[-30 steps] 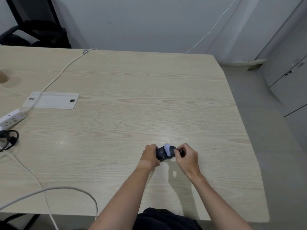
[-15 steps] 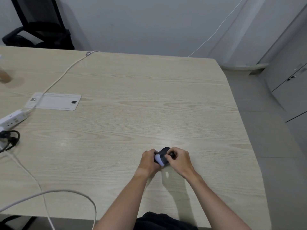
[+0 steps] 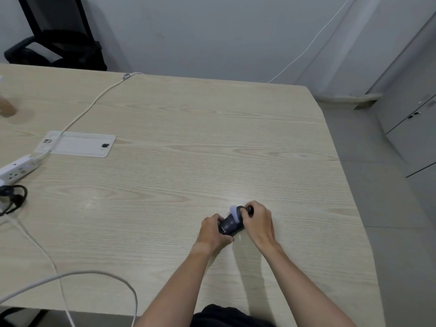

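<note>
The device (image 3: 232,224) lies between left hand (image 3: 213,232) and right hand (image 3: 259,220), at the front right of the table (image 3: 212,138). The power strip (image 3: 17,169) lies far left.

An office: a wood desk (image 3: 188,138) with a cable hatch (image 3: 77,144), power strip (image 3: 17,169), swivel chair (image 3: 54,48), grey cabinets (image 3: 410,109).

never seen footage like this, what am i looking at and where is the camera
No machine here: a person works with two bare hands. The picture comes from a wide-angle camera worn on the head, looking forward and down, so the arms enter from below. The left hand and the right hand both grip a small black device with a pale end, at a light wooden table. At the left lie a white power strip, a white cable and a flat grey cover plate.
</note>
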{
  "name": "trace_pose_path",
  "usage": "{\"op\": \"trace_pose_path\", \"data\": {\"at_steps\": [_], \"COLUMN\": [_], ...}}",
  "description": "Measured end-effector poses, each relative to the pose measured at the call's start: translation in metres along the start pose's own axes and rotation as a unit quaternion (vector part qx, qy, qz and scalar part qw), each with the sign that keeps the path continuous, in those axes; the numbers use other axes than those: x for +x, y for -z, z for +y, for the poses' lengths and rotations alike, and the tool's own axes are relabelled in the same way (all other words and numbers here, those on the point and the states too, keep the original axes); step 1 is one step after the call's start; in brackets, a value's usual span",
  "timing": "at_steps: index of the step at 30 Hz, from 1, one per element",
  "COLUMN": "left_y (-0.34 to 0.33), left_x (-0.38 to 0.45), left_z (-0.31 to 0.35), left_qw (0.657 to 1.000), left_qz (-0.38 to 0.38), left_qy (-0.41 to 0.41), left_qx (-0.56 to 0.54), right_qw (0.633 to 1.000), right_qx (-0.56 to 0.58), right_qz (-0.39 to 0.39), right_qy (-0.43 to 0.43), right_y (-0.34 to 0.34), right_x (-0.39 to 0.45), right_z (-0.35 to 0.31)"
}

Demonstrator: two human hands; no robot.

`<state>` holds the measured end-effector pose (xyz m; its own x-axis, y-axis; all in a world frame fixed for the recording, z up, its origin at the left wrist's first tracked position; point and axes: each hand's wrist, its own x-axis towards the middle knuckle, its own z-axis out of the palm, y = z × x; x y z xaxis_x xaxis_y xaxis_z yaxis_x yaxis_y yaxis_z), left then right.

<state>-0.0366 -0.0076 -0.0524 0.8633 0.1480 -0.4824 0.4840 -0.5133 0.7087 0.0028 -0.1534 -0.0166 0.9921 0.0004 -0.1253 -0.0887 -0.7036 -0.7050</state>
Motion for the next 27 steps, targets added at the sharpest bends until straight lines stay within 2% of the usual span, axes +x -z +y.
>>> {"op": "trace_pose_path", "data": {"at_steps": [2, 5, 7, 11, 14, 16, 18, 22, 25, 27], "left_y": [0.0, 0.0, 0.001, 0.0, -0.002, -0.006, -0.012, -0.024, -0.026, -0.025], "left_x": [0.001, 0.002, 0.001, 0.002, 0.002, 0.001, 0.0, -0.002, -0.001, 0.0], "left_z": [0.0, 0.002, 0.005, 0.004, 0.006, 0.009, 0.013, 0.021, 0.019, 0.019], "left_qw": [1.0, 1.0, 1.0, 1.0, 0.998, 0.993, 0.981, 0.96, 0.952, 0.954], "left_qz": [0.003, -0.004, -0.007, -0.011, -0.016, -0.015, 0.005, 0.056, 0.062, 0.057], "left_qy": [0.005, 0.009, 0.011, 0.013, 0.013, 0.009, -0.008, -0.05, -0.065, -0.066], "left_qx": [0.003, 0.013, 0.017, 0.022, 0.058, 0.116, 0.193, 0.271, 0.292, 0.287], "right_qw": [1.0, 0.998, 0.997, 0.997, 1.0, 0.999, 0.998, 0.997, 0.999, 0.998], "right_qx": [0.001, 0.033, 0.003, -0.074, -0.014, 0.023, 0.007, -0.064, 0.001, 0.038], "right_qz": [0.016, -0.044, -0.077, -0.015, -0.009, -0.044, -0.057, -0.002, 0.007, -0.029], "right_qy": [0.002, 0.006, 0.008, -0.018, -0.015, -0.013, -0.025, -0.051, -0.042, -0.044], "right_y": [0.004, 0.011, 0.013, 0.018, 0.023, 0.023, 0.022, 0.024, 0.028, 0.028], "right_x": [0.005, 0.013, 0.017, 0.02, 0.016, 0.012, 0.009, 0.005, 0.003, 0.0], "right_z": [-0.002, -0.004, 0.0, 0.013, 0.013, 0.013, 0.017, 0.026, 0.023, 0.023]}}
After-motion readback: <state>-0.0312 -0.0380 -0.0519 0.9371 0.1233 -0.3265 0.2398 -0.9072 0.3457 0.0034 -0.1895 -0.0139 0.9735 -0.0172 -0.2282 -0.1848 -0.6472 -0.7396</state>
